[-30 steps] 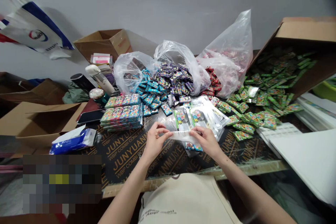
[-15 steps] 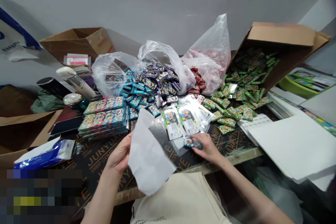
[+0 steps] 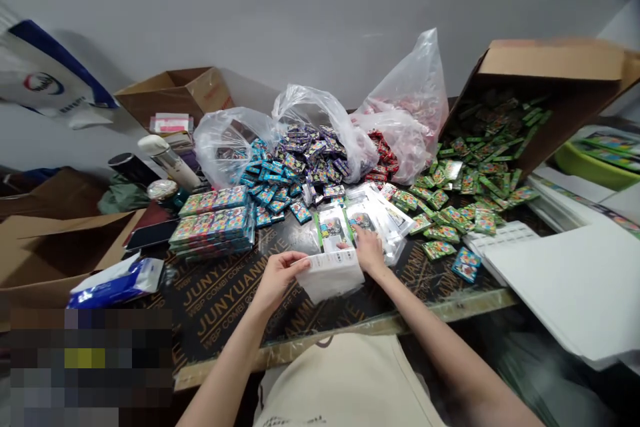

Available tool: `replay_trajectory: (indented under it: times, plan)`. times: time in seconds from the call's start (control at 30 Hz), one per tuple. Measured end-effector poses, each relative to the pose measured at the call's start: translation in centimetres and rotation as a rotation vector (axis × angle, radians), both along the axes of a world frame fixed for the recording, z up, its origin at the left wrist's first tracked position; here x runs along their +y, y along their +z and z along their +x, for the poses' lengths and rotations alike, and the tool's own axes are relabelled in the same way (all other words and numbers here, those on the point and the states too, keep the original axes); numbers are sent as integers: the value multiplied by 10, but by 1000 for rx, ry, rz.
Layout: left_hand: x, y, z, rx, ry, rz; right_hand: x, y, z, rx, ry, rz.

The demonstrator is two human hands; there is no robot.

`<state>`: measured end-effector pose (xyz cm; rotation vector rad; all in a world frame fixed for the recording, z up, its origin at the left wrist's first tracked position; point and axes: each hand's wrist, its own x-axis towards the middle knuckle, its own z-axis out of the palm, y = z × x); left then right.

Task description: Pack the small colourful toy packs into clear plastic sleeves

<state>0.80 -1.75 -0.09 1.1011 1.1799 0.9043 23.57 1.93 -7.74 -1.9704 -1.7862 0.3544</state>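
Note:
My left hand [image 3: 285, 275] pinches the left end of a white paper sheet [image 3: 333, 277], which is bent over and shows a strip of small dark print along its top edge. At the sheet's right end is my right hand [image 3: 369, 250], its fingers closed in at the edge and partly hidden. Just beyond the sheet lie flat clear packets with printed green-and-black cards [image 3: 333, 223], partly covered by the right hand and the paper. A blue patterned small pack [image 3: 466, 265] lies apart on the table to the right.
Small blue packs [image 3: 270, 180], purple packs [image 3: 320, 153], red packs [image 3: 384, 155] and green packs [image 3: 450, 213] lie heaped behind. A stack of multi-coloured packs [image 3: 213, 223] stands left. Cardboard boxes [image 3: 555, 60] and white boards [image 3: 565, 280] flank the table [image 3: 220, 300].
My right hand has let go of the blue pack, now lying to the right, and moved to the paper. The sheet has been raised and turned, showing its printed strip.

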Motion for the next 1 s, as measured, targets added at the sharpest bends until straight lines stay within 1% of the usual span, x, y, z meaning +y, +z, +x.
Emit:
replay_trajectory:
  times: [0.03,0.1,0.2,0.27,0.33,0.4,0.43,0.47,0.5,0.53,0.57,0.6,0.67,0.7,0.73,0.77,0.8,0.83,0.87,0.9,0.93,0.97,1.0]
  plan:
    - [-3,9,-1,12,-1,26,6,0,-14,-6,-6,-23]
    - [-9,22,-4,23,13,68,16,-1,-31,17,3,-36]
    - [-19,35,-11,6,40,93,22,-4,-37,97,48,-32]
    - [-24,41,-14,-42,46,57,23,-7,-33,173,73,-27]
    - [-26,46,-14,-151,36,-22,24,-9,-24,264,84,-17]
    - [-23,48,-9,-295,8,-113,25,-9,-5,351,81,9]
    - [-19,46,-3,-355,-8,-147,25,-7,10,388,74,32]
    - [-14,40,5,-390,-22,-164,25,-3,28,419,62,66]
    - [-9,32,15,-378,-27,-164,24,3,49,445,42,109]
    - [-3,20,27,-336,-22,-152,23,11,73,466,16,159]
    - [3,7,41,-263,-14,-132,21,21,99,481,-24,219]
    - [9,-9,56,-136,19,-106,19,32,126,496,-70,279]
    - [20,-40,84,-54,44,-102,12,55,173,554,-137,392]
    - [25,-55,95,-17,52,-93,7,65,191,621,-133,424]
    - [29,-67,105,15,60,-81,1,74,204,667,-101,411]
    - [34,-77,111,48,67,-65,-5,80,210,692,-33,347]
    - [38,-85,116,82,73,-46,-12,83,211,685,66,236]
    - [41,-91,118,113,76,-26,-18,82,206,635,181,103]
    - [45,-95,119,142,75,-9,-24,79,197,560,287,-16]
    - [48,-98,120,167,71,4,-28,72,184,466,366,-104]
    - [50,-100,119,190,64,13,-32,63,170,361,404,-141]
    - [53,-101,118,212,54,19,-34,52,157,251,383,-127]
    - [54,-101,117,234,43,24,-36,40,145,141,321,-86]
